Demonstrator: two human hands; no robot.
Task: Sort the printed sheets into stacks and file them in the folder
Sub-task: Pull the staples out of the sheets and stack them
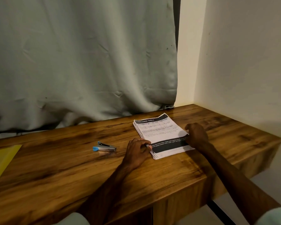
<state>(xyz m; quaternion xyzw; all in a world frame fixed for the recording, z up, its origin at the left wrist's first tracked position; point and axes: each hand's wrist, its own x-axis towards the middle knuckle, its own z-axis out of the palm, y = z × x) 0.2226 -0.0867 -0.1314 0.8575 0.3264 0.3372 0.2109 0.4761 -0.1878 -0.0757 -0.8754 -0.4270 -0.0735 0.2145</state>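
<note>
A yellow folder (4, 159) lies flat at the left edge of the tabletop (55, 168), partly cut off by the frame. Toward the middle, a blue and silver stapler (104, 147) rests on the wood, well apart from the folder and just left of the left hand (136, 151).

That hand sits at the near-left side of the stack of printed sheets (161, 133). Its fingers (146, 143) are curled together and pinch the stack's left edge close to the near corner.

The stack lies flat on the right half of the tabletop, nearer the far edge and turned slightly askew. Its top sheet has a dark header at the far end and a dark band near the close end.

The right hand (197, 135) rests against the stack's right edge, knuckles up. Its fingers (189, 140) are curled and touch the paper; whether they pinch it cannot be told.

A grey curtain (81, 62) hangs behind the tabletop, and a pale wall (242, 62) stands at the right.
</note>
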